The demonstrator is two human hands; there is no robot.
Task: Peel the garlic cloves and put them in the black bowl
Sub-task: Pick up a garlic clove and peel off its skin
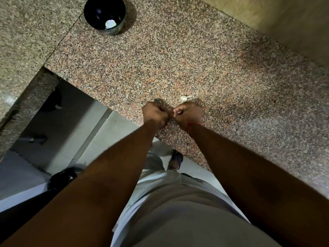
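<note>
Head view looks down on two hands brought together over the near edge of a speckled granite counter (231,72). Both are curled into loose fists, knuckles nearly touching. The right hand (188,114) has its fingers bent in, thumb and forefinger pinching something small and pale that barely shows between them; it is too small and hidden to say for sure that it is a garlic clove. The left hand (155,114) is curled the same way, its fingertips meeting the right hand's at that spot, though whether it grips the same piece cannot be told. A thin red thread (195,125) circles the right wrist.

Just beyond the right hand, almost touching its knuckles, a whole garlic piece (184,98) with a short stem lies on the counter. Far beyond the hands and off to the left stands the black bowl (105,14), upright, with one pale peeled clove (110,24) inside.
</note>
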